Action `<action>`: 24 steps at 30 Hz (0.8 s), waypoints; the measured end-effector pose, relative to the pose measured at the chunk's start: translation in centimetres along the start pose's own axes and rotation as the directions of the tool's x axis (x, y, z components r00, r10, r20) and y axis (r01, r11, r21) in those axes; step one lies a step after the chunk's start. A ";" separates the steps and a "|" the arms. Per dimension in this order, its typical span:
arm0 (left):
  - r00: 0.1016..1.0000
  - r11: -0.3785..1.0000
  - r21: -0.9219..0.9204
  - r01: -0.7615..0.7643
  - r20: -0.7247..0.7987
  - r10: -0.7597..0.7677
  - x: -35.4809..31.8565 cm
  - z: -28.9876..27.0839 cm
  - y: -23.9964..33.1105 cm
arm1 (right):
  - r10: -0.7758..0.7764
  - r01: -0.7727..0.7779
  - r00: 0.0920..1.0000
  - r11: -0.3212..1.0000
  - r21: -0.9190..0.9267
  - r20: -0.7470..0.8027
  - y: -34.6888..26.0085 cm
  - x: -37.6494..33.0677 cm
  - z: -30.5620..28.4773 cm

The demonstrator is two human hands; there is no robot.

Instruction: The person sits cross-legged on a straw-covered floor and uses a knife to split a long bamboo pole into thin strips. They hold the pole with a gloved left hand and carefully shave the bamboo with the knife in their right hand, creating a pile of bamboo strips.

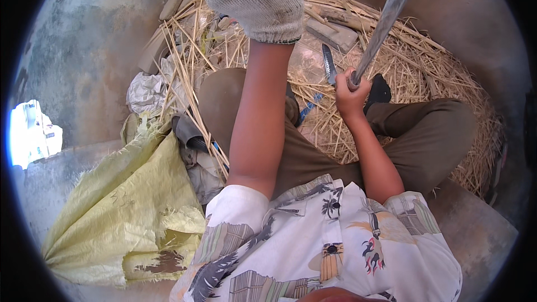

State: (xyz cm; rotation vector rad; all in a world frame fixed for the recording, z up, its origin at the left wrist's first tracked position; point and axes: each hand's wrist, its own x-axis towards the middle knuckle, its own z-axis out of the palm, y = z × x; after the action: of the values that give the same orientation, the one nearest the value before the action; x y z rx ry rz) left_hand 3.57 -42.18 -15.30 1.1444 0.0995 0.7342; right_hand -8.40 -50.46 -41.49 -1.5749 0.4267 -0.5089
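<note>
the white patterned short-sleeved shirt (330,240) fills the lower frame, above it the bare right hand (351,92) fisted round a long grey metal blade (387,19) raised at upper right, the grey knitted-gloved left hand (257,1) curled, contents unseen, over mostly uncut dry straw (403,61).

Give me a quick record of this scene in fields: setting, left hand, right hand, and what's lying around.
setting: person seated on straw, legs folded, concrete floor around
left hand: left hand in a grey knit glove, raised at the top edge; what it holds is out of view
right hand: right hand bare, closed on the handle of a long blade pointing up
near right hand: small knife lying on the straw
left side: yellow sack, crumpled paper
beyond: flat wood pieces
</note>
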 end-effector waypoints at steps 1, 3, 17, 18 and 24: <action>1.000 1.000 -0.012 0.013 0.003 -0.013 0.1 0.1 0.0 | 0.138 -0.130 0.990 0.975 -0.180 0.031 1.4 0.0 -0.2; 0.996 0.998 -0.043 -0.041 0.076 0.044 0.4 0.0 -0.7 | 0.402 -0.340 0.916 0.787 -0.515 0.010 2.7 0.3 -0.3; 0.967 0.971 0.028 -0.239 0.097 0.235 1.3 -1.5 -3.1 | 0.345 -0.347 0.934 0.938 0.007 0.096 -0.8 1.1 0.0; 0.969 0.971 0.038 -0.236 0.081 0.232 1.2 -1.5 -3.1 | 0.173 -0.170 0.985 0.980 -0.103 0.023 -1.1 1.0 0.0; 0.965 0.966 0.044 -0.254 0.083 0.250 0.9 -1.6 -3.3 | 0.357 -0.281 0.933 0.814 -0.509 0.055 3.9 0.8 -0.8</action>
State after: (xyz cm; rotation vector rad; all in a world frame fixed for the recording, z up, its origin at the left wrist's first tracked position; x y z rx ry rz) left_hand 5.17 -41.12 -18.53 1.2500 -0.0937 0.9162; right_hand -8.08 -51.79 -45.31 -1.9663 0.7362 -0.0081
